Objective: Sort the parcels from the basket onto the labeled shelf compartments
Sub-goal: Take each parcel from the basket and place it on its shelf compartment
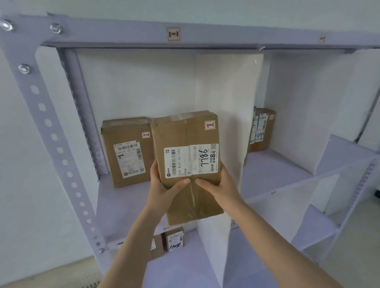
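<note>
I hold a brown cardboard parcel point(188, 158) upright with both hands in front of the left compartment of the upper shelf point(125, 211). It bears a white shipping label and a small red tag at its top right corner. My left hand point(165, 188) grips its lower left edge, thumb across the front. My right hand point(219, 187) grips its lower right edge the same way. A second brown parcel point(127, 152) with a like red tag stands at the back of that compartment. A matching tag point(173, 34) is stuck on the beam above.
A white divider panel point(235, 115) separates the left compartment from the one to the right, where another parcel point(261, 128) stands. On the lower shelf sit small parcels point(173, 239). The purple perforated post point(49, 135) rises at the left.
</note>
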`<state>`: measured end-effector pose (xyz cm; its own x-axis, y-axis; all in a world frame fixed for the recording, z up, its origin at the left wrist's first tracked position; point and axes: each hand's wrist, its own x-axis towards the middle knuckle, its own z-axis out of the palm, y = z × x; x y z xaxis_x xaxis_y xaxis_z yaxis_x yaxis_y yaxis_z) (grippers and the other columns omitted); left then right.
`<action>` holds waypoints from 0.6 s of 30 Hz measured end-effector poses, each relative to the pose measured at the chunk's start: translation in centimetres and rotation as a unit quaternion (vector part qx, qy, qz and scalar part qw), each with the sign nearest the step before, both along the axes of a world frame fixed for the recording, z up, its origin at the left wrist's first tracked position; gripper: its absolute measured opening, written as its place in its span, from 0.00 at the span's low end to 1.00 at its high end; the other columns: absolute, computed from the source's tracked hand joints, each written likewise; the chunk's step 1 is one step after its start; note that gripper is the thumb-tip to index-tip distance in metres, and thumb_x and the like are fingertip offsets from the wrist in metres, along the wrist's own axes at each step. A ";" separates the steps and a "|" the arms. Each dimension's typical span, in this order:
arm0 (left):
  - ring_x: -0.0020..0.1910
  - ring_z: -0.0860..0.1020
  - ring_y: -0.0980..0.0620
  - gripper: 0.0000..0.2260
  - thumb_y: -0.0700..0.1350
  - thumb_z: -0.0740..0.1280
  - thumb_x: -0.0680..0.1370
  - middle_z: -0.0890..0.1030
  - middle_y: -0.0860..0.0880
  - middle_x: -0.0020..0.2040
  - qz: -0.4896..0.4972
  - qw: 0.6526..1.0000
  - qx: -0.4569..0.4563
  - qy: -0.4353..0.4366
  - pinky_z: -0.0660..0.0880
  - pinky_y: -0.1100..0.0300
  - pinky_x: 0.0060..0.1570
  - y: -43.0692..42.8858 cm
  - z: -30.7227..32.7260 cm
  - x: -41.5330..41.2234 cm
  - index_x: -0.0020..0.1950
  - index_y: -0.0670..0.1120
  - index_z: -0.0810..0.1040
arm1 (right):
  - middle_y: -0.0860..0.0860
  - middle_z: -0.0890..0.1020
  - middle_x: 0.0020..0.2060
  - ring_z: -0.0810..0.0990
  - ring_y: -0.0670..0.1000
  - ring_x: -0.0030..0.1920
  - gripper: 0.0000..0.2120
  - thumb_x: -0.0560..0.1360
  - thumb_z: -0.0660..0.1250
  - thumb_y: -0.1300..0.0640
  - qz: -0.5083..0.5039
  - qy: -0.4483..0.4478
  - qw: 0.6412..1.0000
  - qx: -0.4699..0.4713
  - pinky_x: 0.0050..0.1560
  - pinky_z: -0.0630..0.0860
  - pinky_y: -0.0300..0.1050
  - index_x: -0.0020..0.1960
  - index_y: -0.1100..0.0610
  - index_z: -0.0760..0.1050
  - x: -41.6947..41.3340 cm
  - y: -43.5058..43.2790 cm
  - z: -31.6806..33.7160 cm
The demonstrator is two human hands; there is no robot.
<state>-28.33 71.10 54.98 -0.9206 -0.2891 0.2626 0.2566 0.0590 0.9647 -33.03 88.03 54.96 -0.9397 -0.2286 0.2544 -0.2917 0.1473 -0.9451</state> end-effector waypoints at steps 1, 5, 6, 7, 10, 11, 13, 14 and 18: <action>0.65 0.74 0.56 0.43 0.38 0.77 0.68 0.76 0.52 0.63 0.008 1.000 -0.007 -0.001 0.75 0.67 0.54 0.2 -0.2 -0.7 0.75 0.46 0.55 | 0.38 0.80 0.59 0.78 0.43 0.62 0.39 0.62 0.76 0.41 0.001 -0.003 1.000 0.004 0.66 0.73 0.54 0.70 0.42 0.66 -0.9 0.2 -0.3; 0.67 0.71 0.55 0.45 0.37 0.77 0.68 0.72 0.49 0.68 0.026 0.999 -0.025 -0.009 0.74 0.67 0.57 0.9 -0.8 -3.0 0.76 0.48 0.52 | 0.36 0.81 0.56 0.78 0.37 0.59 0.33 0.68 0.77 0.51 0.010 0.011 1.000 0.003 0.64 0.75 0.46 0.69 0.46 0.68 -3.9 0.9 -1.4; 0.67 0.72 0.56 0.44 0.37 0.77 0.68 0.72 0.49 0.68 0.035 0.999 -0.029 -0.010 0.74 0.67 0.57 1.0 -1.0 -3.5 0.76 0.49 0.52 | 0.36 0.81 0.56 0.77 0.36 0.58 0.31 0.69 0.77 0.53 0.007 0.018 1.000 -0.002 0.63 0.74 0.41 0.69 0.47 0.68 -4.6 1.0 -1.7; 0.67 0.72 0.56 0.44 0.37 0.77 0.68 0.72 0.49 0.68 0.045 0.998 -0.033 -0.012 0.74 0.67 0.57 1.0 -1.2 -3.9 0.75 0.49 0.52 | 0.36 0.81 0.55 0.77 0.34 0.57 0.31 0.69 0.77 0.53 0.004 0.028 1.000 -0.004 0.61 0.73 0.36 0.68 0.48 0.69 -5.2 1.1 -1.9; 0.65 0.74 0.57 0.45 0.39 0.79 0.67 0.74 0.49 0.67 0.081 0.996 -0.041 -0.019 0.75 0.66 0.58 1.0 -2.0 -4.7 0.75 0.48 0.54 | 0.36 0.80 0.56 0.77 0.34 0.58 0.31 0.71 0.76 0.56 0.031 0.027 0.999 -0.014 0.59 0.72 0.30 0.70 0.49 0.68 -6.5 0.6 -2.6; 0.65 0.74 0.57 0.45 0.41 0.79 0.66 0.75 0.50 0.66 0.096 0.994 -0.042 -0.022 0.74 0.64 0.59 1.0 -2.2 -4.9 0.75 0.48 0.56 | 0.38 0.80 0.58 0.77 0.36 0.59 0.31 0.71 0.76 0.57 0.046 0.014 0.998 -0.029 0.60 0.73 0.32 0.70 0.50 0.67 -6.9 0.3 -2.8; 0.63 0.75 0.58 0.44 0.43 0.80 0.66 0.76 0.53 0.64 0.131 0.990 -0.048 -0.027 0.73 0.61 0.61 0.9 -2.2 -5.5 0.75 0.48 0.59 | 0.41 0.80 0.59 0.77 0.39 0.60 0.31 0.71 0.75 0.59 0.054 0.002 0.997 -0.048 0.62 0.74 0.36 0.71 0.50 0.67 -7.7 -0.4 -3.0; 0.62 0.75 0.58 0.42 0.43 0.80 0.66 0.77 0.55 0.63 0.152 0.986 -0.054 -0.029 0.73 0.60 0.61 0.9 -2.0 -5.8 0.74 0.48 0.61 | 0.42 0.80 0.60 0.77 0.40 0.61 0.32 0.71 0.76 0.59 0.053 0.003 0.997 -0.056 0.62 0.74 0.36 0.71 0.50 0.67 -8.2 -0.9 -3.0; 0.59 0.75 0.60 0.40 0.44 0.79 0.67 0.78 0.59 0.60 0.199 0.977 -0.067 -0.044 0.71 0.69 0.52 0.5 -1.2 -7.6 0.73 0.50 0.63 | 0.45 0.79 0.61 0.77 0.44 0.62 0.33 0.71 0.76 0.60 0.044 -0.020 0.996 -0.068 0.57 0.73 0.29 0.72 0.54 0.67 -10.5 -2.9 -2.8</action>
<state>-35.94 71.56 53.78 -0.7630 -0.5968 0.2482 0.1046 0.2649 0.9586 -43.53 85.17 52.14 -0.9274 -0.2774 0.2510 -0.2591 -0.0075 -0.9658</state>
